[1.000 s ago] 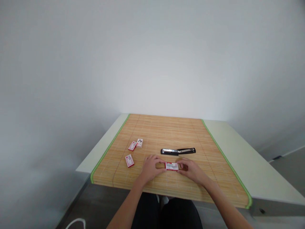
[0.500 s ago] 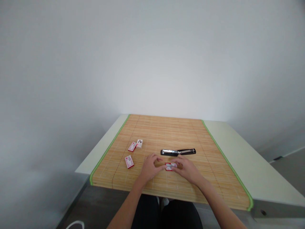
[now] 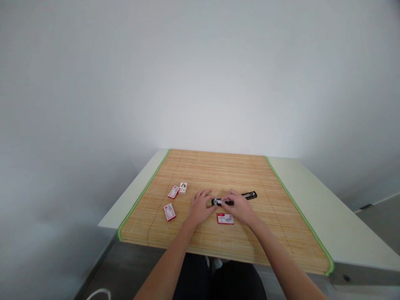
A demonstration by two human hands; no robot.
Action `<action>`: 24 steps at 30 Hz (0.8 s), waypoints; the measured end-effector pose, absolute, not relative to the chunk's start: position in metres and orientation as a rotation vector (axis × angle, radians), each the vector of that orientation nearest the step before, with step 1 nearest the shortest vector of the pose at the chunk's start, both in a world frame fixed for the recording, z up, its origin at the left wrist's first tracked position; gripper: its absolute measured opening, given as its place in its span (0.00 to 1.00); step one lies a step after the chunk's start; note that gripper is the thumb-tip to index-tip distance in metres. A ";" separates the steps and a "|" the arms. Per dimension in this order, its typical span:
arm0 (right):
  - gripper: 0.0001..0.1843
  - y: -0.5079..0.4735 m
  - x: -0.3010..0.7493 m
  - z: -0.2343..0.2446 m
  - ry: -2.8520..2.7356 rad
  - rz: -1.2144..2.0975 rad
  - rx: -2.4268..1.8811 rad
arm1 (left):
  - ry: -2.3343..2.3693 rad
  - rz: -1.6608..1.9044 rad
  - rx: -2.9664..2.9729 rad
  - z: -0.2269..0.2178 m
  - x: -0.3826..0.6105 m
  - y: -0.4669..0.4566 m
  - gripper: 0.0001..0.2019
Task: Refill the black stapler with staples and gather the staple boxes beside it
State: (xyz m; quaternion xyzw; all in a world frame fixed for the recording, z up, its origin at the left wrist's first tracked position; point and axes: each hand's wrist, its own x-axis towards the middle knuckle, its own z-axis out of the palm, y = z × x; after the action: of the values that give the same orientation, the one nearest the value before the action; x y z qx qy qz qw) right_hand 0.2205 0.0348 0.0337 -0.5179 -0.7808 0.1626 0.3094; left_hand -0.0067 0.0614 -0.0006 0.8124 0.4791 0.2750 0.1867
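head view: stapler under both hands

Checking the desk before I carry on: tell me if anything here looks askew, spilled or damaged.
Nothing spilled or visibly damaged. The small red-and-white boxes lie scattered at different angles on the bamboo mat, one box apart near the hands. The black stapler lies flat under both the left hand and right hand.

Four small red-and-white boxes, one black stapler, one bamboo mat, one counter, two hands.
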 end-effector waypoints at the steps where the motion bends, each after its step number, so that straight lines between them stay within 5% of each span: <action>1: 0.06 0.041 0.221 0.034 -2.069 0.420 -1.374 | 1.340 0.766 2.290 0.000 -0.007 0.061 0.18; 24: 0.05 0.047 0.241 0.035 -2.264 0.288 -1.448 | 1.339 0.824 2.255 -0.002 -0.005 0.062 0.16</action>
State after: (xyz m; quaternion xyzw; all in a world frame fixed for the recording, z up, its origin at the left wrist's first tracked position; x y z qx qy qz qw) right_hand 0.2412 0.0469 0.0347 -0.5231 -0.8175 0.1038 0.2176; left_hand -0.0051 0.0620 -0.0025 0.8046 0.4778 0.2938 0.1950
